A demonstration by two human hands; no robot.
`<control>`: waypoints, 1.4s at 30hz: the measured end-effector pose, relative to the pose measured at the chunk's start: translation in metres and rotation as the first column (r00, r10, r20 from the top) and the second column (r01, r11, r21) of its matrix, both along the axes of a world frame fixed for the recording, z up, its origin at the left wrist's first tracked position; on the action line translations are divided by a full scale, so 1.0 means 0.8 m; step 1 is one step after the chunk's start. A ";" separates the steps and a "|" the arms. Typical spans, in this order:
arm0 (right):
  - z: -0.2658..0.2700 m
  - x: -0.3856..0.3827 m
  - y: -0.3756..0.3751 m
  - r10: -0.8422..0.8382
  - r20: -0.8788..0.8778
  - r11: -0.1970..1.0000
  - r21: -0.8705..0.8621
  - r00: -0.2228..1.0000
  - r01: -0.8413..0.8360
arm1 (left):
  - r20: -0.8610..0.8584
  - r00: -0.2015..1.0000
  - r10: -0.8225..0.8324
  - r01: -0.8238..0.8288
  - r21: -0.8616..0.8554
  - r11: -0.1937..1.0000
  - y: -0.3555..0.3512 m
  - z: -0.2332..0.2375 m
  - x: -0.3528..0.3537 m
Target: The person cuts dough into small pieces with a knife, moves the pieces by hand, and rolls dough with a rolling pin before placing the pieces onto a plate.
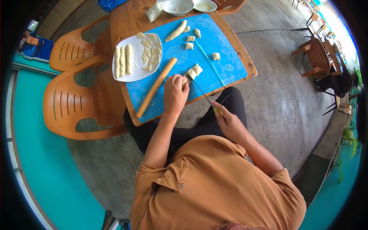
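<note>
My right hand (229,122) is wrapped round the greenish handle of a knife (203,93). The blade slants up and left over the blue mat, its tip against cut dough pieces (194,71). Close by, my left hand (176,92) is curled at the near end of this dough, its fingertips pressed together beside the blade; the palm hides what lies under it. Left of that hand, a wooden rolling pin (157,87) lies diagonally on the mat. Further up are a dough roll (176,31) and several small dough pieces (189,45).
A white plate (134,41) holds dough rolls and several flat cut pieces at the mat's left. Beyond the blue mat (234,57), two bowls (178,6) and a plastic bag (154,12) stand on the wooden table (128,17). Orange chairs (76,103) flank its left side.
</note>
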State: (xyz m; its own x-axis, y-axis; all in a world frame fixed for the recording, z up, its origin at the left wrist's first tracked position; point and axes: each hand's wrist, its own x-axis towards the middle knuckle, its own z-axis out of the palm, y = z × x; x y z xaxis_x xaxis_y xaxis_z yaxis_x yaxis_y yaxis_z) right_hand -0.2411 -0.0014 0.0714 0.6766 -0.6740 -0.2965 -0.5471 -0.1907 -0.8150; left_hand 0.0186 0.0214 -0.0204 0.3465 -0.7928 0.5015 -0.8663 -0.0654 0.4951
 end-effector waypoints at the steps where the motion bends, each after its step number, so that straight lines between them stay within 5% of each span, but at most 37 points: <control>1: 0.003 0.000 -0.003 0.000 0.000 1.000 0.001 1.000 0.000 | -0.004 1.000 0.001 -0.001 0.001 1.000 0.000 0.001 0.000; 3: 0.009 -0.001 -0.011 -0.213 0.037 0.802 0.578 0.976 0.153 | -0.007 1.000 -0.002 0.002 0.009 1.000 0.001 0.003 0.000; 18: 0.028 -0.007 0.001 -0.007 -0.017 0.926 0.377 1.000 0.013 | -0.043 0.999 0.023 -0.022 0.023 0.999 0.027 0.004 0.006; 34: 0.032 0.006 0.006 0.009 -0.104 0.932 0.361 0.995 0.029 | -0.018 1.000 -0.005 0.005 0.006 1.000 0.026 0.003 0.010; 42: 0.010 0.007 0.008 0.051 -0.060 0.977 0.210 0.997 -0.038 | -0.010 1.000 0.010 -0.010 -0.012 1.000 0.023 -0.001 0.009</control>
